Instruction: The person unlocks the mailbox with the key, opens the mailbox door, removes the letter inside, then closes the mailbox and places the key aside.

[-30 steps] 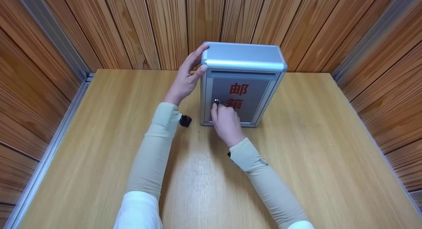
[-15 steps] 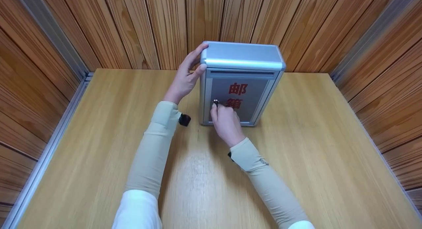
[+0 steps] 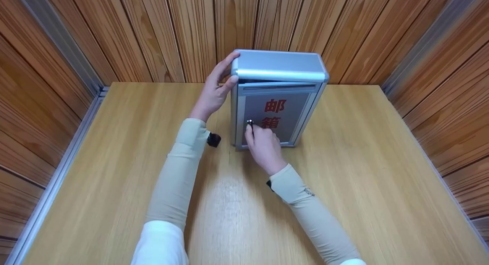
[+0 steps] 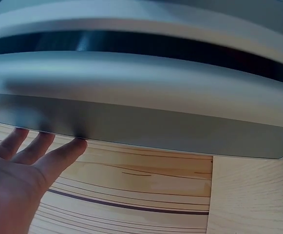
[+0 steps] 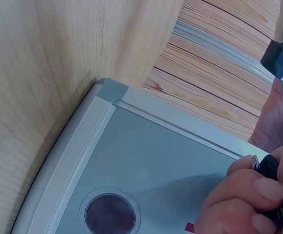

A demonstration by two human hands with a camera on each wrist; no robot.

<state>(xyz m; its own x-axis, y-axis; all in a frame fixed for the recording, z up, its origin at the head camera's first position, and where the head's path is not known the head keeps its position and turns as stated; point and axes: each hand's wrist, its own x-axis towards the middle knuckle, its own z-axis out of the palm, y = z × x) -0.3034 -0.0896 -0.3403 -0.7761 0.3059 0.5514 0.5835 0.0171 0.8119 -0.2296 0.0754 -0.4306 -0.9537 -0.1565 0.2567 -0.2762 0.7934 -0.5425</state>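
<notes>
A silver metal mailbox (image 3: 280, 62) with red characters stands upright near the back of the table. Its front door (image 3: 296, 110) tilts slightly outward, with a dark gap along the top. My left hand (image 3: 212, 97) rests on the mailbox's upper left side, thumb at the front edge; in the left wrist view, extended fingers (image 4: 63, 156) touch the side panel. Low on the door, my right hand (image 3: 266, 146) pinches a key at the lock (image 3: 250, 121). The right wrist view shows the key's black head (image 5: 269, 165) between thumb and fingers, its shaft mostly hidden.
The wooden table (image 3: 114, 188) extends around the mailbox. Wood-plank walls (image 3: 191, 32) rise behind and at both sides, with metal rails (image 3: 68, 162) along the corners. A round window (image 5: 109, 214) sits on the mailbox's front in the right wrist view.
The door's top edge has come away from the frame, leaving a gap under the lid. My right hand has moved slightly toward me with the key; the left hand stays in place.
</notes>
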